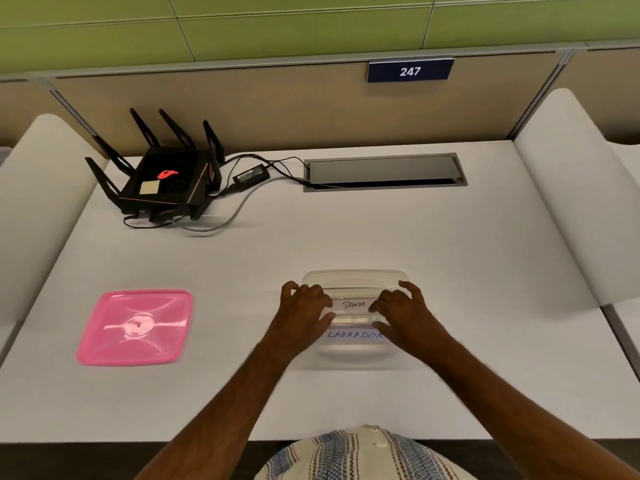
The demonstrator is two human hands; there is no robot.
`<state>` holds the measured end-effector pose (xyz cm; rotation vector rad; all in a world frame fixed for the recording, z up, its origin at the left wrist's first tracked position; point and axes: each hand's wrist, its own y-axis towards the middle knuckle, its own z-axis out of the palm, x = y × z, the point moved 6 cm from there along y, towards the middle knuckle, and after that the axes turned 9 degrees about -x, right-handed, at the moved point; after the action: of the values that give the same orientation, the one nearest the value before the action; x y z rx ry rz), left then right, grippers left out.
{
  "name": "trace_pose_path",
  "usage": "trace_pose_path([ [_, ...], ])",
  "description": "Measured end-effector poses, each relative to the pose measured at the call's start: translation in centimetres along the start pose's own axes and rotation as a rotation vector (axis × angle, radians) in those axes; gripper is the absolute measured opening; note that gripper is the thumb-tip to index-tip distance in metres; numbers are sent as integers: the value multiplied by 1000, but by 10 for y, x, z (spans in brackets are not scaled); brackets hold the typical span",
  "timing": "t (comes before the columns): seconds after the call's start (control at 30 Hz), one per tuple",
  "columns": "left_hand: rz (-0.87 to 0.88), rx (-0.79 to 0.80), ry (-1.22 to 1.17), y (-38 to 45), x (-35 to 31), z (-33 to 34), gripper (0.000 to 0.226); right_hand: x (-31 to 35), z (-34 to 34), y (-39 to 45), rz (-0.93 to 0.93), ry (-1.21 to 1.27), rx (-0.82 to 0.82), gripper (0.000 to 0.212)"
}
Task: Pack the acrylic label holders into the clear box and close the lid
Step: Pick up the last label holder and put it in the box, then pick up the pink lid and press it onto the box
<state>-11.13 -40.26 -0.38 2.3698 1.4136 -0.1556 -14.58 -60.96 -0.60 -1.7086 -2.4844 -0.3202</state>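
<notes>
- Clear rectangular plastic box (353, 348) on white desk (346, 237), near front edge.
- Inside box: clear acrylic label holders (353, 304), "PANDA" and "LABRADOR".
- Left hand (304, 308) and right hand (403, 311), fingers spread, pressing on holders; grasp unclear.
- Pink square lid (135, 327) well left of box.

Both hands (353, 311) grip label holders (354, 304) inside the clear box (353, 277).

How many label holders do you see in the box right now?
2: the PANDA holder sits between both hands; the LABRADOR holder lies nearer the person. The hands may hide others.
</notes>
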Motion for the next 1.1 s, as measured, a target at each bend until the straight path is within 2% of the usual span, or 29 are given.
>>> trace_pose_path([
  [0.13,-238,-176,-75,-6,24,-21,15,15,-4,12,13,46,-83,17],
  [0.27,-429,-235,-120,-18,58,-33,16,34,-4,29,33,116,-119,11],
  [0.5,-611,-147,-92,-53,124,-42,24,71,3,69,26,178,-140,13],
  [0.87,-868,-130,-74,-111,233,-70,38,144,31,138,-46,284,-109,14],
  [1.1,-961,-67,-39,-145,284,-80,47,191,71,167,-83,384,-11,10],
])
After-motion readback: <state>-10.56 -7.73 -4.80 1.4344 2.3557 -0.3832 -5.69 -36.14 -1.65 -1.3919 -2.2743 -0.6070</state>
